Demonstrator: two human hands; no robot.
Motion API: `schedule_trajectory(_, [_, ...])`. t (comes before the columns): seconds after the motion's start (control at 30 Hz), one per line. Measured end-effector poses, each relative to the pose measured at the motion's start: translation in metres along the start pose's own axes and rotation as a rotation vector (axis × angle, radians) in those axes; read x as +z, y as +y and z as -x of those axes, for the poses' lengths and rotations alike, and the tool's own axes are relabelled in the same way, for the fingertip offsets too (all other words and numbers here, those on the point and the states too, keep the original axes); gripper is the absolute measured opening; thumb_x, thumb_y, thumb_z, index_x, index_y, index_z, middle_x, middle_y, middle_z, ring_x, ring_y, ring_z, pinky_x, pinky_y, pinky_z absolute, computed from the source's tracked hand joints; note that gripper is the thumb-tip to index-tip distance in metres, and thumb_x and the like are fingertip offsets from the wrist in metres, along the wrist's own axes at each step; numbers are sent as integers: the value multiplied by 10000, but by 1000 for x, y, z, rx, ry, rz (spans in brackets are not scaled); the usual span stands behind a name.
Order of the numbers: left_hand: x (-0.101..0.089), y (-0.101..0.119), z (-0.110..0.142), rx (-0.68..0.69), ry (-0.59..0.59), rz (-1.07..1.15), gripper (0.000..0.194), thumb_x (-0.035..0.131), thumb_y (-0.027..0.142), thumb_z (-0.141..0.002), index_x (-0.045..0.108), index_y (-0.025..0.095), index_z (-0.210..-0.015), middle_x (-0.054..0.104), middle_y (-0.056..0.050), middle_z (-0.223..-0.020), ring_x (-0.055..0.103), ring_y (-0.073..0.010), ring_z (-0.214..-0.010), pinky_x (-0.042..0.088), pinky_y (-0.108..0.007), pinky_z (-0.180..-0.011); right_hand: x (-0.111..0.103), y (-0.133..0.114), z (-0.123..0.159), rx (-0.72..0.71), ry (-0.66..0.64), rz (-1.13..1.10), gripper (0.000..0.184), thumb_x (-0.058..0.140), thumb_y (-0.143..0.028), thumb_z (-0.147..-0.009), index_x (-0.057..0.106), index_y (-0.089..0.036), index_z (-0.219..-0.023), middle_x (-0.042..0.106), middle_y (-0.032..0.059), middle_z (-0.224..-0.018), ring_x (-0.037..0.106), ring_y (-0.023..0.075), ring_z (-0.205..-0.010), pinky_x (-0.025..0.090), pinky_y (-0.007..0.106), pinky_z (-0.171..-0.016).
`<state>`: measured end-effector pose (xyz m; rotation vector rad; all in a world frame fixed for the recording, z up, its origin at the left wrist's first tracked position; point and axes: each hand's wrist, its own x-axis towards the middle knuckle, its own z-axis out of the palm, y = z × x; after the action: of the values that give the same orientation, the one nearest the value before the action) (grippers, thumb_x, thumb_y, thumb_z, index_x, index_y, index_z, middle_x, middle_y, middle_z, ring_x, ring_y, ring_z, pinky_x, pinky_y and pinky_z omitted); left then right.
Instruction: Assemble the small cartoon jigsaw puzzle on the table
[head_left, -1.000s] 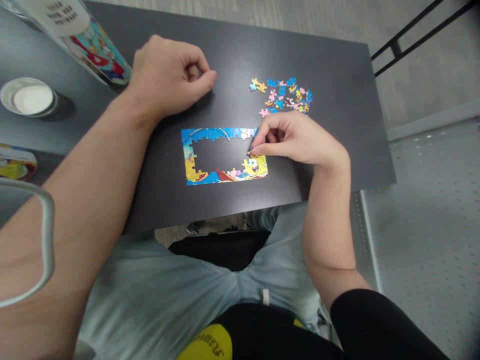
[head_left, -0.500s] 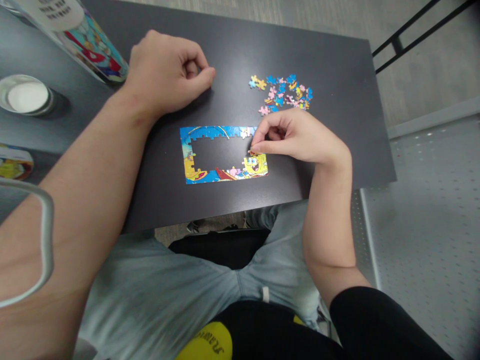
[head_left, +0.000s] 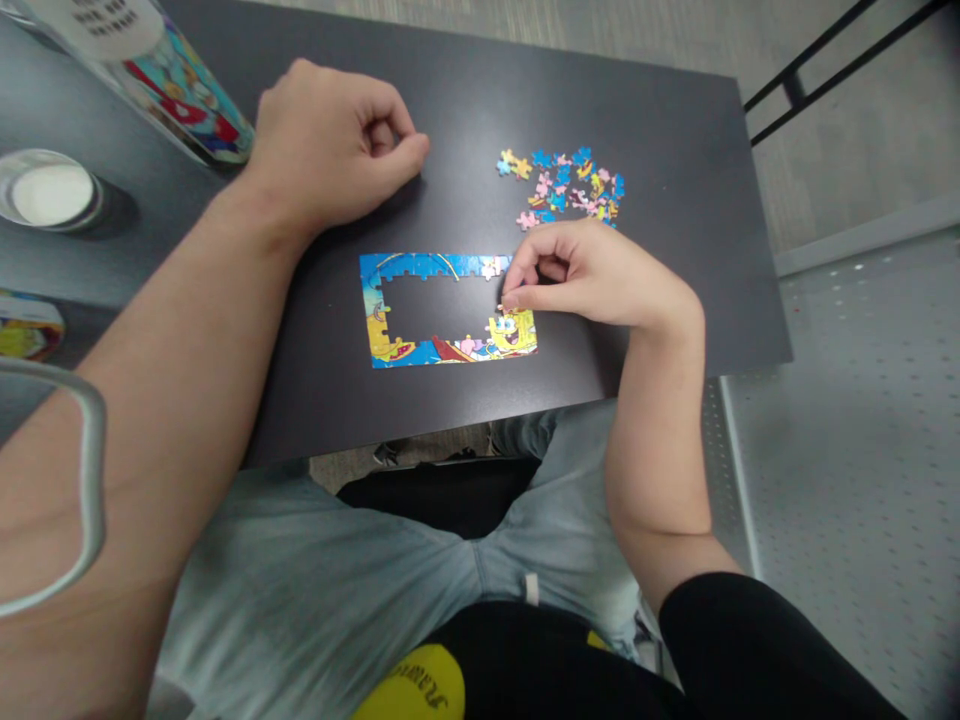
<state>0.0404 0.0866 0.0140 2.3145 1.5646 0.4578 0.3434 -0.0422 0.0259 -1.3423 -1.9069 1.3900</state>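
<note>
A jigsaw puzzle border (head_left: 420, 266) lies on the dark table, its middle open to the tabletop, with a yellow cartoon face at its lower right. My right hand (head_left: 577, 268) is over the border's right side. Its thumb and forefinger pinch a puzzle piece at the inner edge, just above the yellow face; the fingertips mostly cover it. My left hand (head_left: 337, 140) rests beyond the border's upper left corner, fingers curled and closed with nothing visible in them. Several loose puzzle pieces (head_left: 562, 175) lie in a loose cluster beyond my right hand.
At the upper left stands a printed container (head_left: 199, 95), close to my left wrist. A round tin or cup (head_left: 51, 192) with a white top is at the far left. Below it lies a colourful printed item (head_left: 30, 328). The dark table's (head_left: 675, 130) right edge borders a grey perforated surface (head_left: 855, 420).
Almost nothing differs. My right fingertips have shifted very slightly at the border's right side, while my left hand stays in place.
</note>
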Motion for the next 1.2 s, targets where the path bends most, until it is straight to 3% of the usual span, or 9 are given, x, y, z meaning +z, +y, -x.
schedule_trajectory(0.23, [0, -2, -2, 0, 1, -11, 596, 595, 769, -1083, 970, 393, -1353, 959, -15, -1265, 808, -344, -1048, 646, -553, -1142, -2, 1, 0, -18, 27, 44, 489, 1225, -654, -871, 901, -294, -937, 659, -7, -743, 555, 225, -794, 588, 435, -814])
schedule_trajectory(0.6, [1, -4, -1, 5, 2, 10, 595, 611, 776, -1097, 984, 404, -1375, 961, -2, -1294, 794, -340, -1043, 618, -548, -1137, -10, 6, 3, -94, -36, 120, 475, 1133, -703, -994, 913, -283, -1007, 711, -1, -835, 563, 220, -821, 444, 410, -757])
schedule_trajectory(0.87, [10, -10, -5, 62, 76, 34, 410, 727, 620, -1135, 974, 321, -1267, 936, 30, -1102, 686, -211, -880, 541, -416, -869, -10, 15, 3, -181, -51, 192, 323, 1099, -503, -1063, 897, -251, -1051, 700, -13, -878, 541, 195, -846, 421, 372, -757])
schedule_trajectory(1.07, [6, -5, -1, 63, 51, -3, 440, 728, 563, -1209, 981, 234, -1357, 946, -2, -1206, 692, -195, -910, 542, -390, -927, -9, 16, 3, -203, -16, 196, 255, 1109, -373, -1020, 913, -244, -1122, 703, -18, -938, 550, 181, -842, 439, 357, -758])
schedule_trajectory(1.2, [2, -1, 2, 70, 40, -22, 512, 712, 557, -1238, 979, 158, -1416, 946, -34, -1255, 683, -187, -931, 558, -379, -1001, -8, 16, 3, -185, -18, 195, 287, 1128, -383, -1009, 894, -246, -1099, 691, -23, -927, 552, 180, -849, 437, 351, -755])
